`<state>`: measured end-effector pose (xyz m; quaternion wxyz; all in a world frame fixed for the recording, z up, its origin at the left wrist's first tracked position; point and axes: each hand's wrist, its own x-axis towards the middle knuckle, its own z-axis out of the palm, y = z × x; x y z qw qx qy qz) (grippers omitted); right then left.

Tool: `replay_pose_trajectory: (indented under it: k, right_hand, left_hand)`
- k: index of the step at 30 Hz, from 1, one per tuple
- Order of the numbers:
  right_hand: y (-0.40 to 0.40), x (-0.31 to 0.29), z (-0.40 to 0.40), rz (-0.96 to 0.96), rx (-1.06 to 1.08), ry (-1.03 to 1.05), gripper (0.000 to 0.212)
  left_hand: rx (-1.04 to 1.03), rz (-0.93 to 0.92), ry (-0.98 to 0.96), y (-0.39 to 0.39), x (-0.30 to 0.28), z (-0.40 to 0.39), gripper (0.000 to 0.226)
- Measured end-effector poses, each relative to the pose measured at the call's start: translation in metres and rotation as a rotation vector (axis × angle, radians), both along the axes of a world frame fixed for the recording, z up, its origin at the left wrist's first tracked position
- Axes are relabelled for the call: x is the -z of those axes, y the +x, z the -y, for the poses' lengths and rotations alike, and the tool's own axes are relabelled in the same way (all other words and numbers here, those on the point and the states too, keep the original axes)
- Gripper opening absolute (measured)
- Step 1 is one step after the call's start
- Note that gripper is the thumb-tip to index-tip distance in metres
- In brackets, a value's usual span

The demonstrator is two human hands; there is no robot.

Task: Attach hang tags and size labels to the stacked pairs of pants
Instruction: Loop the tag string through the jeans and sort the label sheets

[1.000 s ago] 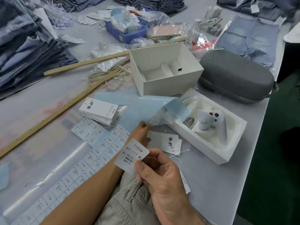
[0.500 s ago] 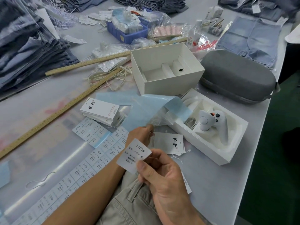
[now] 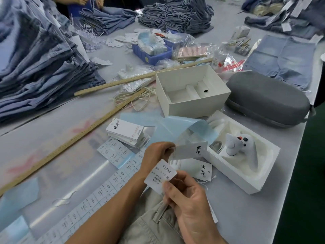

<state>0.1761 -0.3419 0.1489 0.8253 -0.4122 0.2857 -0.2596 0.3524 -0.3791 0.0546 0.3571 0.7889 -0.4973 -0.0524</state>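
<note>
My right hand [image 3: 189,205] pinches a white size label [image 3: 161,175] printed 1103# M between thumb and fingers, low in the middle of the view. Just above it, my left hand [image 3: 155,154] holds up a white hang tag [image 3: 189,149] by its left end. Another hang tag [image 3: 197,169] lies flat on the table under it. A stack of hang tags [image 3: 125,132] sits to the left. Sheets of size labels [image 3: 112,152] lie on the table near my left arm. Beige pants [image 3: 154,224] with a belt loop lie under my right hand.
A tall stack of folded denim pants [image 3: 42,71] fills the left. Two wooden rulers [image 3: 73,138] cross the table. An open white box [image 3: 191,90], a grey case [image 3: 267,99] and a tray holding a white controller [image 3: 242,148] sit at right. A blue bin [image 3: 151,53] stands behind.
My left hand has picked a hang tag off the table and lifted it. The right hand still holds the size label. The camera has tilted up, showing more of the far table.
</note>
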Motion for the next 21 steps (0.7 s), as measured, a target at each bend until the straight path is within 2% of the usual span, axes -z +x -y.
replay_pose_trajectory:
  k: [2, 5, 8, 13, 17, 21]
  right_hand:
    - [0.002, -0.002, 0.000, -0.014, 0.010, 0.006, 0.051]
    - [0.004, -0.006, -0.001, -0.007, 0.030, 0.051, 0.028]
    - [0.005, -0.008, -0.002, -0.007, 0.052, 0.072, 0.030]
    - [0.007, -0.008, -0.002, -0.041, 0.064, 0.052, 0.022]
    - [0.004, -0.008, -0.002, -0.027, 0.071, 0.059, 0.031]
    - [-0.002, -0.012, -0.005, -0.051, 0.042, -0.020, 0.028]
  left_hand:
    - [0.017, -0.063, 0.031, 0.003, -0.013, -0.011, 0.005]
    - [-0.037, -0.184, -0.007, 0.000, -0.029, -0.029, 0.005]
    - [-0.183, -0.334, -0.068, 0.000, -0.044, -0.045, 0.005]
    - [-0.370, -0.579, -0.191, -0.009, -0.060, -0.073, 0.007]
    - [-0.533, -0.676, -0.357, -0.012, -0.075, -0.107, 0.012]
    - [-0.787, -0.769, -0.559, -0.023, -0.087, -0.171, 0.016]
